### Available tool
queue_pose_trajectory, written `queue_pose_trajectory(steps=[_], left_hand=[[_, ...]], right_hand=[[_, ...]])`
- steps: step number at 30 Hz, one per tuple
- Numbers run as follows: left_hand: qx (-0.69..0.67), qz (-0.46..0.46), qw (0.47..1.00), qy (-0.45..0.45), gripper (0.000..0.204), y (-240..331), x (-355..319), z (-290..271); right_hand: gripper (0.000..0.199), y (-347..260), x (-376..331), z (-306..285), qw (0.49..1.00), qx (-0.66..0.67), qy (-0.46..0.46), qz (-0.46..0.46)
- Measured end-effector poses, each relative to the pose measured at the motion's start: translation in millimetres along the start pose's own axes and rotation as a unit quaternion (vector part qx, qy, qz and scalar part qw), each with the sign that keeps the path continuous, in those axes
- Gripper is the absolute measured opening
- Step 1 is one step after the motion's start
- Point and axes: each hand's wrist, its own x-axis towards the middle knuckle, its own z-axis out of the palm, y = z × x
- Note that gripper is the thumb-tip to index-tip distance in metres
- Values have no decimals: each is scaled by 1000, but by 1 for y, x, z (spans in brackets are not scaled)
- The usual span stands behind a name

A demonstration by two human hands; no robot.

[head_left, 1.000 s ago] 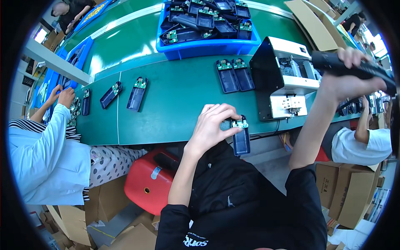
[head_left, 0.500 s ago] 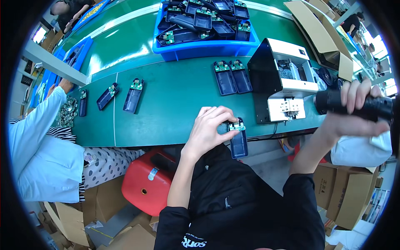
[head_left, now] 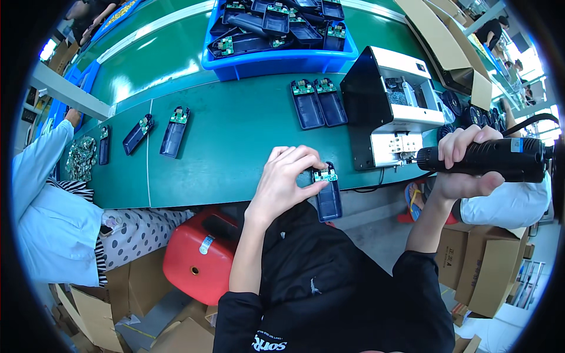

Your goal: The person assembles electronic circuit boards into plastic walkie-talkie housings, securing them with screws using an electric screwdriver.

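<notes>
Between the thumb and fingers of my left hand (head_left: pixel 282 181) is a dark blue plastic housing (head_left: pixel 330 205), gripped at its upper end beside a small green circuit board (head_left: pixel 327 176). It is at the table's near edge, its lower part jutting past it. My right hand (head_left: pixel 460 185) is wrapped round a black electric screwdriver (head_left: pixel 511 159), held level and pointing left. The screwdriver's tip is at the metal front plate of a black-and-white screw feeder (head_left: pixel 360 112); whether they touch, I cannot tell. Two similar housings (head_left: pixel 308 112) lie side by side left of the feeder.
A blue bin (head_left: pixel 276 66) heaped with such housings stands at the back. Several more lie to the left, near a pile of circuit boards (head_left: pixel 80 159). A co-worker's sleeve (head_left: pixel 44 144) reaches in at left. A red stool (head_left: pixel 191 267) and cardboard boxes stand below.
My right hand has brought the screwdriver left, up to the feeder's front. My left hand keeps its hold on the housing. The whole view has shifted slightly.
</notes>
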Motion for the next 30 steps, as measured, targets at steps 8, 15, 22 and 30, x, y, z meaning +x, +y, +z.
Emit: queue_pose_trajectory(steps=[8, 15, 22, 30], left_hand=[[1, -4, 1000, -8, 26, 1, 1, -1], [-2, -14, 1000, -9, 27, 0, -1, -1], [-2, -3, 1000, -7, 25, 0, 0, 0], [-12, 12, 1000, 5, 25, -4, 0, 2]], right_hand=[[70, 5, -5, 2, 1000, -7, 12, 12], [70, 3, -14, 1, 998, 34, -20, 42], [78, 8, -30, 52, 977, 179, -112, 19], [83, 33, -46, 82, 971, 136, -198, 12]])
